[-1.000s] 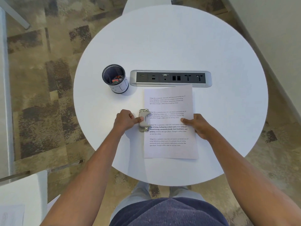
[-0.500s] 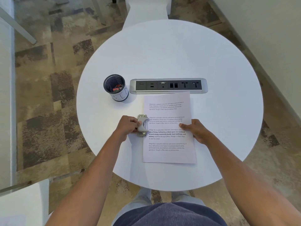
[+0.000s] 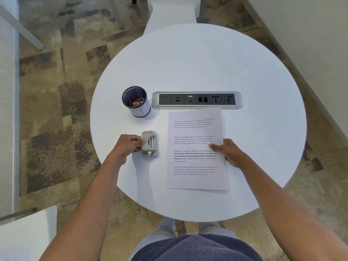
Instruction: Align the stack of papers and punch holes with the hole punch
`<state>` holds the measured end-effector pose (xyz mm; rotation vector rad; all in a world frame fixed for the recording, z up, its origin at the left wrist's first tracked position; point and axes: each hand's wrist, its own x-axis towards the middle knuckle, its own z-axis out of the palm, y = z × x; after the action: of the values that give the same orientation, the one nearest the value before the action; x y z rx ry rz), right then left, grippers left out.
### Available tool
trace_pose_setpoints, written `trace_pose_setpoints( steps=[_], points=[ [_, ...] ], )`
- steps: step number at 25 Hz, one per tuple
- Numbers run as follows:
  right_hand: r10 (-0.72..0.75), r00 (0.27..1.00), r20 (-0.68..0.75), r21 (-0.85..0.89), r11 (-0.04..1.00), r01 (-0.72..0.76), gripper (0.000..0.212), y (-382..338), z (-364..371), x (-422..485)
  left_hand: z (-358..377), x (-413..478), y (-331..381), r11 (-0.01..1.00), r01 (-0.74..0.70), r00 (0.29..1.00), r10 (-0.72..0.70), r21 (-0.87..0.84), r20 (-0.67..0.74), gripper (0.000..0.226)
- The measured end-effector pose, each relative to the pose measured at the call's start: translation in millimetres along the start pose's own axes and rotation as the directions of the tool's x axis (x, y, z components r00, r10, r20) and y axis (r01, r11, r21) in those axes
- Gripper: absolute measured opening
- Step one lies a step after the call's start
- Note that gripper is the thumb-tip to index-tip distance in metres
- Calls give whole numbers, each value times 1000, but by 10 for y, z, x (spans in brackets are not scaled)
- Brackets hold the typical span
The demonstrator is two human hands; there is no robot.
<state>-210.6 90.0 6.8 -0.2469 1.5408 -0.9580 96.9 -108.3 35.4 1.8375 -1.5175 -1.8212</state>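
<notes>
Left hand [image 3: 128,147] is curling its fingers round the hole punch [image 3: 149,143] on the bench [image 3: 188,63], just clear of the stack of papers [image 3: 196,147]. Right hand [image 3: 228,152], with its fingers relaxed, is pressing its thumb on the stack's nearest edge, probably to keep the sheets aligned.

The person wears a dark navy top [image 3: 197,249] of faintly mottled, heathered fabric, seen along the bottom edge of the head view. Just above it, light grey trousers [image 3: 165,229] show as two legs. Both forearms [image 3: 90,204] are bare from the left hand [image 3: 128,147] and right hand [image 3: 228,152] back to the frame's edge.
</notes>
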Motion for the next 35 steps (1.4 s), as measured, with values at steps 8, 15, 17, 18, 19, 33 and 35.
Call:
trace_pose_setpoints(
  steps=[8, 15, 17, 18, 19, 33, 35],
  points=[
    [-5, 1000, -2, -5, 1000, 5, 35, 9, 4, 21, -110, 47, -54, 998, -16, 1000, 16, 52, -4, 20],
    [-10, 1000, -3, -6, 1000, 10, 32, 45, -13, 50, -197, 105, -54, 994, -15, 999, 12, 105, 32, 16],
    [-11, 1000, -3, -3, 1000, 11, 32, 54, -19, 60, -201, 125, -22, 991, -19, 999, 14, 133, 43, 14],
    [-9, 1000, -4, -4, 1000, 9, 32, 52, -18, 63, -199, 132, -15, 989, -18, 999, 12, 147, 41, 13],
    [-6, 1000, -7, -6, 1000, 6, 33, 46, -13, 66, -193, 138, -17, 988, -14, 999, 9, 154, 34, 15],
    [-99, 995, -12, 205, 974, 100, 37, -237, -654, -340, -200, 100, -57, 994, 19, 1000, -17, 109, -23, 18],
    [-119, 992, -30, 218, 968, 122, 36, -268, -737, -405, -233, 61, -26, 995, 25, 999, -22, 102, -28, 22]
  ],
)
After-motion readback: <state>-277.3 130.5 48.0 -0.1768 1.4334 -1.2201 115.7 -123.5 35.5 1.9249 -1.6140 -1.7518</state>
